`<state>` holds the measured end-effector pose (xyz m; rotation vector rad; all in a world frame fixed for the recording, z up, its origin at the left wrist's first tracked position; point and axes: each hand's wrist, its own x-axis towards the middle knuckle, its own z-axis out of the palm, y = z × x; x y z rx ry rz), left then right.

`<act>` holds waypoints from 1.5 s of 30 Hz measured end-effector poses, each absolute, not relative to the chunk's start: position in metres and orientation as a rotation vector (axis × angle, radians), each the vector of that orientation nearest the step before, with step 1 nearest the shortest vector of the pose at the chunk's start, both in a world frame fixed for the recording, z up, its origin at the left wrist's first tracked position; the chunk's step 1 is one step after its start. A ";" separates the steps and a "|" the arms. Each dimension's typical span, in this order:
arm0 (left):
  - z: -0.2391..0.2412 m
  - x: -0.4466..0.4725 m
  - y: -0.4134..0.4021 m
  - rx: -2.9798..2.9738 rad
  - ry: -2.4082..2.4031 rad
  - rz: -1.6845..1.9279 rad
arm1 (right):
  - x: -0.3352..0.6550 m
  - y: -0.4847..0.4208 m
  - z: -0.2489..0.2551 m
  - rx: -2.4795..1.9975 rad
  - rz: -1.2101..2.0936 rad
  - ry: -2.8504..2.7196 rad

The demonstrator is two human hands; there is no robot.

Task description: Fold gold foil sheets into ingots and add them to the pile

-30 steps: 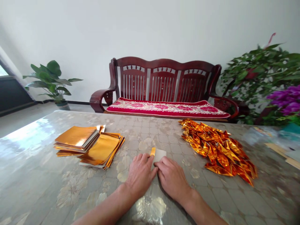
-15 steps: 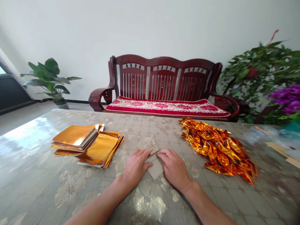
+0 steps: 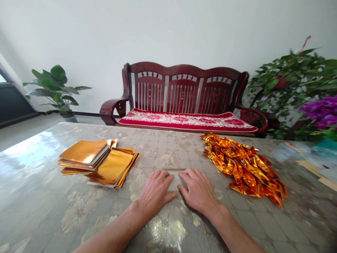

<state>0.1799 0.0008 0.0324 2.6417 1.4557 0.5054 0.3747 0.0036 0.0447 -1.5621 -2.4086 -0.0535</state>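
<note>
A small sheet of foil paper [image 3: 173,183], pale grey side up, lies on the table between my hands. Along its far edge runs a narrow brownish folded strip. My left hand [image 3: 156,188] has its fingers on the sheet's left side, its thumb stretched along the near edge. From the right, my right hand [image 3: 198,188] holds the other side, fingers bent over the far corner and thumb on the paper. Much of the sheet is hidden beneath the fingers. To the left sit stacks of gold foil paper [image 3: 110,167]; to the right, a pile of folded gold foil pieces [image 3: 243,167].
The table [image 3: 105,214] has a glossy, flower-patterned cover. Clear plastic wrapping [image 3: 291,150] and tan card strips [image 3: 313,170] lie at its right end. Behind stands a wooden bench [image 3: 183,93] with a red cushion. Potted plants [image 3: 59,86] flank it.
The paper has turned from a corner facing me to a straight edge facing me, its folded strip now level. My left thumb has come down along the near edge.
</note>
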 end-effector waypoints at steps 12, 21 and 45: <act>0.040 0.177 0.003 2.623 1.501 0.461 | 0.387 0.012 0.043 -1.389 -0.097 -2.497; 0.043 0.180 0.004 2.637 1.576 0.434 | 0.385 0.015 0.037 -1.390 -0.125 -2.429; 0.042 0.178 0.013 2.559 1.686 0.458 | 0.390 0.019 0.035 -1.424 -0.082 -2.310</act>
